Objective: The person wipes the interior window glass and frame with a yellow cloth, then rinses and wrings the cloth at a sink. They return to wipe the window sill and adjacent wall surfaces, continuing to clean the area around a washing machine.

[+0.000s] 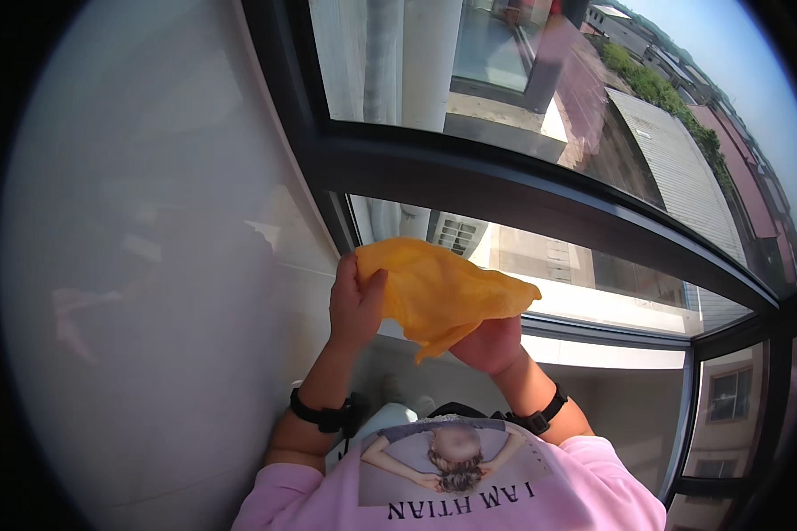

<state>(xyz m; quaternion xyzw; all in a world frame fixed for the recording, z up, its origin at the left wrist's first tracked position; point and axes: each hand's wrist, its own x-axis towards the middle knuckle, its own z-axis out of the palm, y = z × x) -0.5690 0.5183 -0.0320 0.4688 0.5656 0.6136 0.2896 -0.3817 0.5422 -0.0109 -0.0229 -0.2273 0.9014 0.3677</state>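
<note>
A yellow-orange cleaning cloth (438,285) is spread between my two hands, in front of the lower window pane (544,259). My left hand (357,302) grips its left edge, thumb on the near face and fingers hidden behind. Beneath the cloth's lower right part is my right hand (493,344), its fingers mostly covered by the fabric. One corner of the cloth sticks out to the right, and another hangs down between the hands. Black straps (319,413) circle both forearms.
A dark window frame (505,166) crosses above the hands, with a larger glass pane (637,133) over it. At left rises a glossy pale wall (146,279). A white sill (611,355) runs along the window's foot. Outside are an air-conditioner unit (458,233) and roofs (677,166).
</note>
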